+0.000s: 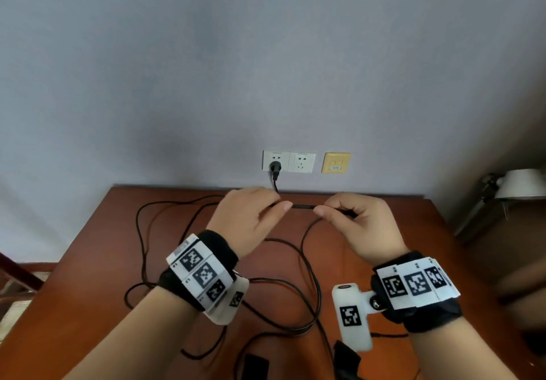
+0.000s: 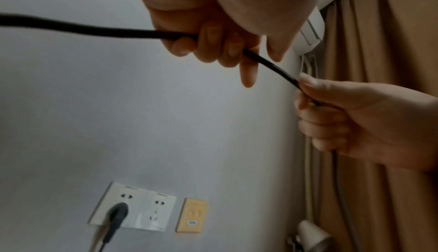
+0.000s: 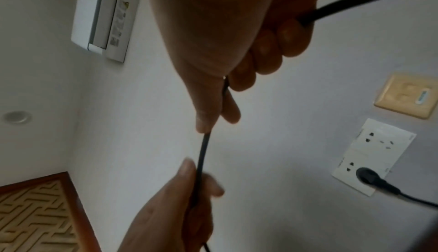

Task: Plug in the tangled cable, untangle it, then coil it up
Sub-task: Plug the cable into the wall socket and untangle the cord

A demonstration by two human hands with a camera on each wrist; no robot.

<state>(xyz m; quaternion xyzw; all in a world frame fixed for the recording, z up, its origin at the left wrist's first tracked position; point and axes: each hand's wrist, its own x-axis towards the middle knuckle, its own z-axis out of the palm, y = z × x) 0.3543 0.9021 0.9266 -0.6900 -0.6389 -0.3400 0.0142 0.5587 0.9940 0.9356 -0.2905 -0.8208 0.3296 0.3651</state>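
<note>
A black cable [image 1: 302, 206] runs from its plug [image 1: 275, 168] in the left white wall socket [image 1: 275, 161] down to my hands. My left hand [image 1: 251, 217] grips the cable just below the plug, fingers curled round it [image 2: 213, 44]. My right hand [image 1: 359, 220] pinches the same cable a short way to the right [image 3: 213, 109]. A short taut stretch spans between the two hands above the table's back edge. The rest of the cable lies in loose tangled loops [image 1: 295, 291] on the wooden table [image 1: 97, 291] under my wrists.
A second white socket [image 1: 302, 162] and a yellow wall plate [image 1: 336, 162] sit right of the plug. A white lamp [image 1: 520, 184] stands at the right edge. A small black object [image 1: 255, 366] lies near the table's front. A curtain [image 2: 391, 87] hangs at the right.
</note>
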